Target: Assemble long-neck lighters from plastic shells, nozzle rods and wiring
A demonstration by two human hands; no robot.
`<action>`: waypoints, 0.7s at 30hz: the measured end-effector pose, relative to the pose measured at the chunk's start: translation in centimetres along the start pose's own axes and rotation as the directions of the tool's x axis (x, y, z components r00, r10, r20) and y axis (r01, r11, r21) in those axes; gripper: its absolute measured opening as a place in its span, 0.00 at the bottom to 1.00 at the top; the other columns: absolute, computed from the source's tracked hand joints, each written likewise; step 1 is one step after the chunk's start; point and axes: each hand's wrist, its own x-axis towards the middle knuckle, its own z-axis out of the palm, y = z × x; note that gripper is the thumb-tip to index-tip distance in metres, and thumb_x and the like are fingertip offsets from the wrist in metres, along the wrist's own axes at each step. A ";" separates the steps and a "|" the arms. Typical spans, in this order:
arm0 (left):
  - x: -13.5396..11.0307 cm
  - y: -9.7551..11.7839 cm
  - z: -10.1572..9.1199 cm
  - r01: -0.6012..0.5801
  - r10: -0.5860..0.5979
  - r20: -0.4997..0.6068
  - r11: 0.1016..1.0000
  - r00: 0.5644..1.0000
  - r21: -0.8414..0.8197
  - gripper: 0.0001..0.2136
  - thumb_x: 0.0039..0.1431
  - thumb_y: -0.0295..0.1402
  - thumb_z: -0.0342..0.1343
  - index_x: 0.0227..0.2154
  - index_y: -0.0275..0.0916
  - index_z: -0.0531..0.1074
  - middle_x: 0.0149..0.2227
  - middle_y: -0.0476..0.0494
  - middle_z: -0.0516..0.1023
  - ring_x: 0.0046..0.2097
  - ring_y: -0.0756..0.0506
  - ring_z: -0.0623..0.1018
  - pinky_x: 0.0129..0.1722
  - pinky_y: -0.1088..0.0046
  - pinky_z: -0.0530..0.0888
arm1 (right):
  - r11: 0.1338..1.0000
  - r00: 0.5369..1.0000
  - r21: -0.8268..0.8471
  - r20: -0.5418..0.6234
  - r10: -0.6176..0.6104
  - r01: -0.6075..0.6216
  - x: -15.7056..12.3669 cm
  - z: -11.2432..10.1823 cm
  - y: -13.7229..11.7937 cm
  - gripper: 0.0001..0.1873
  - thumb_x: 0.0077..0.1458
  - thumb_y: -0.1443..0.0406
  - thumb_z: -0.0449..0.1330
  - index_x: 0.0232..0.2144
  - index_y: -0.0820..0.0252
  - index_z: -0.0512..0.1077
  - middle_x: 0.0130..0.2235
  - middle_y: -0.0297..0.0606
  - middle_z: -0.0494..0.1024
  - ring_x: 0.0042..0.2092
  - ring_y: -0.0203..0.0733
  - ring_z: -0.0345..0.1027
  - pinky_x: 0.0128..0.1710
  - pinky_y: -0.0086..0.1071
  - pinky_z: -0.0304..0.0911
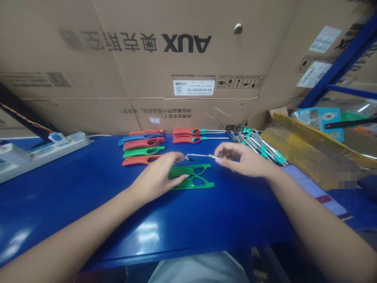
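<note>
Tightly pinched in right hand [244, 159]: thin hooked metal rod [200, 156]. Under open left hand [156, 177], maybe touching: two hollow, smooth green plastic lighter shells [191, 177].

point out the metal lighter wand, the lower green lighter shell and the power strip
metal lighter wand [200, 155], head view, middle of shaft
lower green lighter shell [207, 184], head view, right end
power strip [70, 148], head view, white casing
</note>
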 end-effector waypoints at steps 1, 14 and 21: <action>-0.1 0.0 0.2 0.012 -0.012 -0.002 1.000 1.000 -0.011 0.18 0.63 0.39 0.60 0.51 0.41 0.62 0.49 0.42 0.75 0.50 0.42 0.78 0.50 0.63 0.76 | 1.000 1.000 0.000 0.006 -0.005 0.005 0.0 0.0 -0.1 0.14 0.60 0.54 0.61 0.37 0.59 0.70 0.31 0.33 0.71 0.31 0.34 0.63 0.31 0.29 0.60; 0.0 0.1 0.6 -0.025 0.026 -0.070 1.000 0.997 0.011 0.13 0.65 0.32 0.57 0.49 0.41 0.63 0.46 0.43 0.73 0.47 0.44 0.77 0.46 0.66 0.77 | 1.000 0.996 -0.030 0.092 0.001 0.001 -0.1 0.1 -0.3 0.14 0.61 0.54 0.60 0.38 0.60 0.71 0.32 0.35 0.74 0.32 0.35 0.65 0.33 0.30 0.62; -0.4 0.3 0.5 -0.068 0.069 -0.096 0.998 0.993 0.019 0.07 0.67 0.31 0.55 0.46 0.41 0.67 0.42 0.46 0.78 0.43 0.46 0.79 0.44 0.69 0.76 | 0.999 0.987 -0.038 0.157 0.043 -0.038 -0.2 0.0 -0.4 0.15 0.62 0.55 0.58 0.40 0.61 0.71 0.29 0.32 0.73 0.28 0.34 0.64 0.31 0.29 0.62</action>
